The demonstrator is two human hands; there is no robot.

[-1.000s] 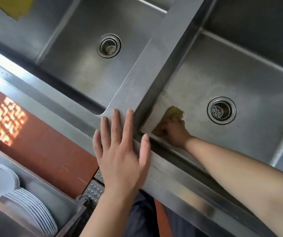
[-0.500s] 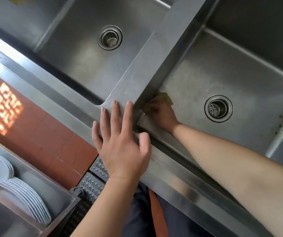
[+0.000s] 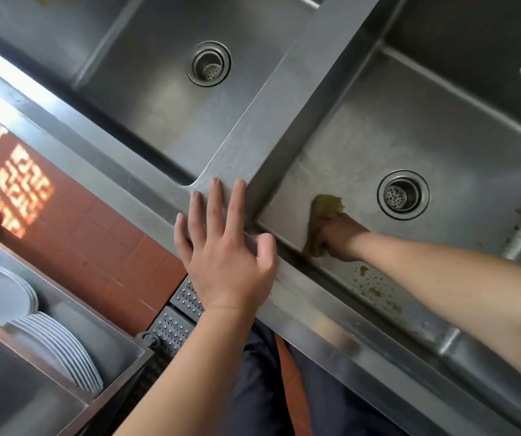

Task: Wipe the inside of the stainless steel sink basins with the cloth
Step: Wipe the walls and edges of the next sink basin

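Cloth, a yellowish crumpled wad, has swung back from the divider wall to the near-left corner of the right basin, gripped by the right hand and pressed to the floor by the front wall. So that corner is mid-wipe; brown specks beside the forearm remain. The left hand rests flat, fingers spread, on the brushed steel rim. The left basin looks dull, smooth and untouched.

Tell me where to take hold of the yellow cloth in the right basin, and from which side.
Take the cloth at its free far end, the bunched part sticking out past the right hand toward the drain. Come from above: it lies flat on the basin floor, and the near end is already in that hand's grip.
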